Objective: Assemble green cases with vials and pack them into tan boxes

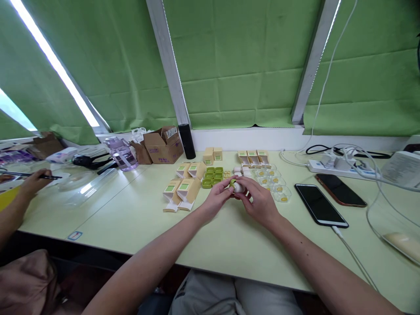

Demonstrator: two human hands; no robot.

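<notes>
Between my two hands, just above the table, is a small rounded white piece with a green part (238, 187). My left hand (221, 191) pinches its green side, and my right hand (257, 197) has its fingers closed around the white side. Right behind my hands stand several small green square containers (210, 176) in rows, with small pale yellow pieces (227, 174) beside them. To the right, clear plastic cups with yellow centres (281, 190) sit in a group, partly hidden by my right hand. Open cream-coloured small boxes (187, 189) with green labels stand to the left.
More small boxes (252, 158) stand farther back. Two phones (321, 204) (341, 190) and a power strip (344, 169) with cables lie at right. A cardboard box (163, 146), a black cylinder (187, 141) and a purple bottle (121, 153) stand back left. Another person's hand (34, 183) holds chopsticks far left.
</notes>
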